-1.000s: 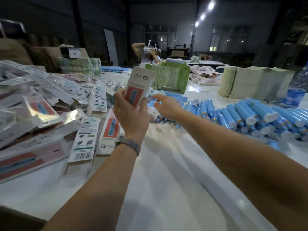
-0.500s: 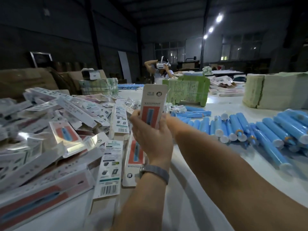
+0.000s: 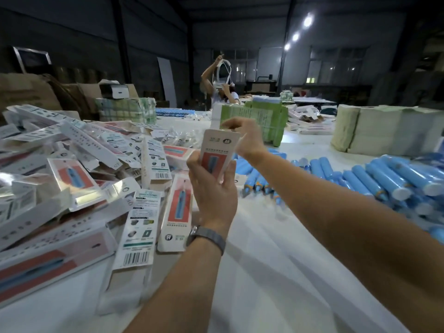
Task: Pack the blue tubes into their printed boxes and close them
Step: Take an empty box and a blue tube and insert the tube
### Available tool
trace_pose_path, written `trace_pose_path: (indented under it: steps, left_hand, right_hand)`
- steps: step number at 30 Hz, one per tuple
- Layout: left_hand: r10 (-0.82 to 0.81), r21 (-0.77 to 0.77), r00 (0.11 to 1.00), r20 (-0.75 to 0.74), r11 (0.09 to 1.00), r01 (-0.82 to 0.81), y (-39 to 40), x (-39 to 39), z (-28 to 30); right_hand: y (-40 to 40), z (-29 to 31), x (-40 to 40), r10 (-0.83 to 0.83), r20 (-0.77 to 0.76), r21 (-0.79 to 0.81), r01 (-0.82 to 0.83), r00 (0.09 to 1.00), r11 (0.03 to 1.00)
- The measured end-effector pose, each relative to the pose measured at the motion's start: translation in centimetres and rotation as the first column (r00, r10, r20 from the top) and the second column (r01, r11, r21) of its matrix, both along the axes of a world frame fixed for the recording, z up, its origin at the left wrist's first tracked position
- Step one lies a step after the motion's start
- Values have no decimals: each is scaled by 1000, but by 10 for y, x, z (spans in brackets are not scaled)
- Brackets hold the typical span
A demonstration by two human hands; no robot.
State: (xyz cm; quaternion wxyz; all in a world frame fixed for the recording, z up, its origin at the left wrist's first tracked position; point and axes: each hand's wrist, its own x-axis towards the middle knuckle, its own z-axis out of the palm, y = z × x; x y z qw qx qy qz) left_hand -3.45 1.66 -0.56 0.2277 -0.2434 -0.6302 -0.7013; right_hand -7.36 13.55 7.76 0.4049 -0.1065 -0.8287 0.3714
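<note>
Left hand (image 3: 212, 195) fingers grip upright printed box (image 3: 217, 155); right hand (image 3: 245, 138) fingers pinch its top flap.

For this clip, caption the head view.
Left hand holds a printed box upright; right hand works its top flap.

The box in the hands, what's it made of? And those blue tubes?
The printed box looks like thin glossy card: flat panels, sharp folds, and boxes in the pile glint under the lights. The blue tubes look like smooth plastic with white caps, showing a soft sheen, though plastic wrap or coated metal can't be ruled out.
</note>
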Motion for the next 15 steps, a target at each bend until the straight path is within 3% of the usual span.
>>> trace_pose_path:
  steps: [4, 8, 11, 15]
  left_hand:
    - [-50, -9, 996, -71, 999, 50, 7, 3, -4]
    - [-97, -112, 976, -195, 991, 76, 9, 9, -6]
    - [-123, -167, 958, -261, 983, 81, 11, 16, -4]
    - [-188, -229, 932, -310, 966, 119, 15, 31, -1]
  right_hand:
    - [13, 22, 64, -15, -229, -149, -20, 973, 989]
    - [6, 35, 139, 75, -448, -263, -211, 891, 941]
    - [-5, 33, 186, 139, -424, -105, -201, 895, 974]
    - [-18, 16, 215, 74, -193, 163, -43, 978, 986]
